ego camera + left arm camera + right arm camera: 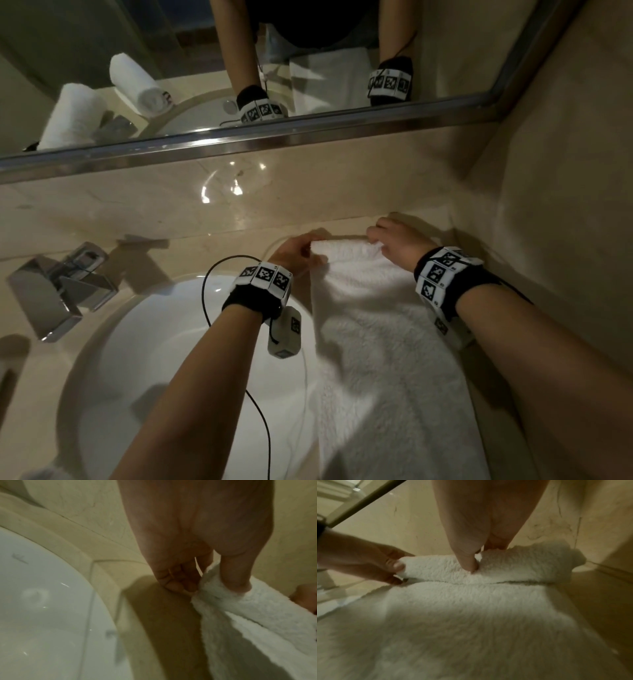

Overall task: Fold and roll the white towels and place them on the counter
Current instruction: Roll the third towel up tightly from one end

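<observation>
Head view showed the white towel lying folded lengthwise on the counter, its far end turned into a first small roll. The left hand and right hand each pinched that roll at its ends. Rolling looked barely begun; next probably needs even, tight turns toward the body

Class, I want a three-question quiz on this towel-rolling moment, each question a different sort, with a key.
1. True or false: both hands grip the far end of the towel.
2. Which is left of the towel? A) sink B) stove C) basket
3. Fill in: the mirror shows ___ rolled towels.

Key: 1 true: left hand and right hand hold the rolled end. 2 A. 3 two.
</observation>
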A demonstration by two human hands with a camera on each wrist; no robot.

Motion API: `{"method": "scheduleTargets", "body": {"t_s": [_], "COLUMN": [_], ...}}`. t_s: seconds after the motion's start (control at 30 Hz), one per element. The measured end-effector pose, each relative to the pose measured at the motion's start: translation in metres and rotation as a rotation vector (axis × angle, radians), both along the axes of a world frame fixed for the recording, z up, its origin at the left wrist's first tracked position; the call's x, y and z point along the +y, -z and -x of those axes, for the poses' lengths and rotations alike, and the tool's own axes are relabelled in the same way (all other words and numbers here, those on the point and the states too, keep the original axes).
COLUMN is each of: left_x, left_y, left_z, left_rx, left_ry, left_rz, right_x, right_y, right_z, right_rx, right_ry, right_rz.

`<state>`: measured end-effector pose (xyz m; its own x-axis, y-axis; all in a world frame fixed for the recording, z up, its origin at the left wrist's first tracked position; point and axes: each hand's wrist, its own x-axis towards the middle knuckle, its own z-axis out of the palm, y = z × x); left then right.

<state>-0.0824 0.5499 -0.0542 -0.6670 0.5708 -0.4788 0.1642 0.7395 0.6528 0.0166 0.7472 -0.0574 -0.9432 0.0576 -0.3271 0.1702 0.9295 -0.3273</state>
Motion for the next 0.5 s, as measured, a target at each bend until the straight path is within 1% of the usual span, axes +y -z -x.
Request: {"method": "scheduleTargets", "body": {"t_s": [0.03,0.1,0.23,0.27,0.33,0.4,0.47,0.5], "left_x": [0.0,-0.001,0.0,0.001,0.001,0.0,-0.005,-0.007], "left_y": [0.001,0.005,0.016,0.016,0.016,0.02,0.022,0.022], "left_z": [0.001,0.001,-0.003,-0.004,-0.006,-0.007,-0.009,-0.011], "left_rx": [0.014,0.022,0.09,0.118,0.232,0.332,0.387,0.408], "left_ry": [-0.02,-0.073,-0.095,-0.077,0.02,0.107,0.145,0.168], "left_rz": [0.016,-0.011,-0.054,-0.072,-0.057,-0.069,-0.097,-0.078], "right_x": [0.002,0.004,0.011,0.014,0.018,0.019,0.014,0.01], "right_y": [0.0,-0.001,-0.002,-0.002,-0.005,-0.008,-0.013,-0.015], "right_z": [-0.002,-0.007,-0.015,-0.016,-0.019,-0.021,-0.024,-0.025], "right_rx": [0.004,-0.003,0.013,0.02,0.016,-0.001,-0.016,-0.024], "right_ry": [0.028,0.084,0.182,0.21,0.224,0.185,0.15,0.134], "right_rz": [0.037,0.103,0.136,0.145,0.137,0.061,-0.014,-0.025]}}
